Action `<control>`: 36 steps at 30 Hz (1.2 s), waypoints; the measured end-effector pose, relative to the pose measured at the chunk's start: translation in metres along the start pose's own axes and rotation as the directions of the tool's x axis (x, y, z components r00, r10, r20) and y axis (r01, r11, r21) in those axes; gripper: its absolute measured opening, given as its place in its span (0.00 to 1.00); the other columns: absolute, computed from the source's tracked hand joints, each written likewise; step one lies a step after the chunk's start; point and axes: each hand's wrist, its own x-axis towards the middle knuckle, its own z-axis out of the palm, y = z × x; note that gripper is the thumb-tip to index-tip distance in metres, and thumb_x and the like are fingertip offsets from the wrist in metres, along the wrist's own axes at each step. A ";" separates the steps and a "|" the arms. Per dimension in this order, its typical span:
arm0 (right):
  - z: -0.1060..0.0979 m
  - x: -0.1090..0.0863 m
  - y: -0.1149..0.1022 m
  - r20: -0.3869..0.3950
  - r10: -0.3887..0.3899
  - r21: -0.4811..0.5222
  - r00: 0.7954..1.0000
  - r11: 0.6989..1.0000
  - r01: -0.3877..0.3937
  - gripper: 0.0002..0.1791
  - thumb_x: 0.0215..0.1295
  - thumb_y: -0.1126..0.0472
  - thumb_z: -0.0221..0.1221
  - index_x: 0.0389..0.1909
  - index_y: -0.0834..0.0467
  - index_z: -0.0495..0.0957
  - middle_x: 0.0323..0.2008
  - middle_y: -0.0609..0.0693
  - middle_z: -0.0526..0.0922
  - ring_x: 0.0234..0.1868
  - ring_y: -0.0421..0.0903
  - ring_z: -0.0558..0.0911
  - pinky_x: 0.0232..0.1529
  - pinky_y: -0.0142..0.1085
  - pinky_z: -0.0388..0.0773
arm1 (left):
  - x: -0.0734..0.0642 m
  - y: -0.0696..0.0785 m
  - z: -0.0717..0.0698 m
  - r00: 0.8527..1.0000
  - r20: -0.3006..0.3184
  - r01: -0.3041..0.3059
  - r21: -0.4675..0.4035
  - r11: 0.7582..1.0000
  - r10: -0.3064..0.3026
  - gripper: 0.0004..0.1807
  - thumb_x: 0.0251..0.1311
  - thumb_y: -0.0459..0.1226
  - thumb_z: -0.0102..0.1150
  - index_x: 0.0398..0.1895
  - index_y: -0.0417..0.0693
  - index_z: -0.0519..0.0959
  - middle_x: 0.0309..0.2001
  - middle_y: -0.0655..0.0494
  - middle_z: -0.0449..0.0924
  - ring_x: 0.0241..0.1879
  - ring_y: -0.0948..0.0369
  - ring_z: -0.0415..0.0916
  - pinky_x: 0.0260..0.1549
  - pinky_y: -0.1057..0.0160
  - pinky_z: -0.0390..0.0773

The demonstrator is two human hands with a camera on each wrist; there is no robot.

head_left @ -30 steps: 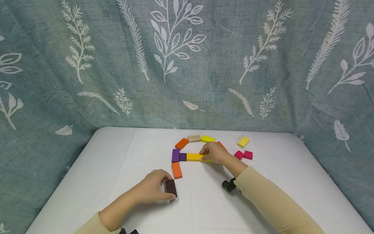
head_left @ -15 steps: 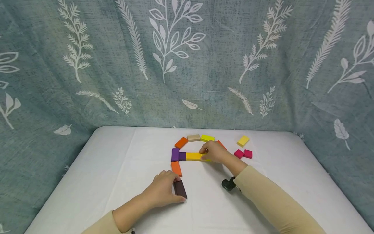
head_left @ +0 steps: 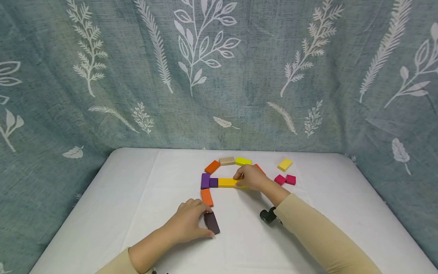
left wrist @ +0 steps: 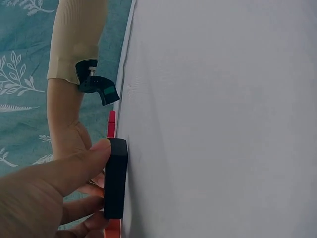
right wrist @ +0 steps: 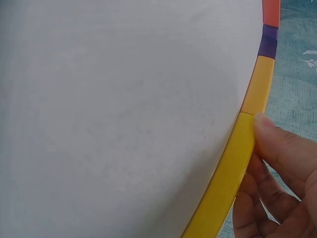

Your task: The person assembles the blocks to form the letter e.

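Observation:
My left hand (head_left: pixel 188 220) holds a dark brown block (head_left: pixel 212 223) by its two ends, index finger at the far end and thumb at the near one. The block lies slanted just below an orange block (head_left: pixel 207 197). In the left wrist view the thumb tip touches the upper corner of the dark block (left wrist: pixel 116 181). My right hand (head_left: pixel 251 178) pinches a yellow block (right wrist: pixel 220 178), which it partly covers in the head view. That block meets the end of an amber block (head_left: pixel 226 183), with a small purple block (head_left: pixel 213 183) beyond it.
A curved row holds a purple block (head_left: pixel 205 181), an orange block (head_left: pixel 212 167), a plain wood block (head_left: pixel 227 161), a lime-yellow block (head_left: pixel 243 161) and a red-orange block (head_left: pixel 259 169). Farther right lie a loose yellow block (head_left: pixel 284 164) and two crimson blocks (head_left: pixel 291 179) on the white-covered table (head_left: pixel 164 171).
My left hand has slid the dark brown block to the right and turned it slightly, then nearly stopped, its thumb shifting slightly left. The right hand stays at the yellow block.

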 end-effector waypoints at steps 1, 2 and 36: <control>0.000 0.000 0.000 -0.002 -0.002 -0.001 1.000 1.000 0.002 0.09 0.60 0.62 0.71 0.42 0.53 0.88 0.38 0.44 0.84 0.40 0.43 0.78 0.45 0.39 0.78 | 0.000 0.000 0.000 1.000 0.001 -0.005 0.002 1.000 0.005 0.33 0.43 0.58 0.77 0.51 0.54 0.81 0.48 0.62 0.77 0.47 0.61 0.68 0.50 0.54 0.67; 0.000 0.000 0.000 -0.002 -0.003 0.000 1.000 1.000 0.003 0.09 0.60 0.62 0.71 0.42 0.53 0.88 0.38 0.44 0.84 0.40 0.43 0.78 0.45 0.39 0.78 | 0.001 0.001 -0.001 1.000 0.002 -0.006 0.005 1.000 0.006 0.33 0.43 0.58 0.77 0.51 0.54 0.81 0.48 0.62 0.78 0.47 0.61 0.68 0.50 0.54 0.67; 0.000 -0.001 0.001 -0.014 -0.003 0.000 1.000 1.000 0.003 0.10 0.59 0.63 0.71 0.42 0.53 0.88 0.37 0.44 0.84 0.39 0.43 0.78 0.44 0.39 0.77 | 0.015 0.006 0.004 1.000 -0.027 -0.001 0.090 0.996 0.003 0.36 0.46 0.62 0.74 0.54 0.51 0.83 0.46 0.60 0.77 0.47 0.60 0.68 0.50 0.54 0.67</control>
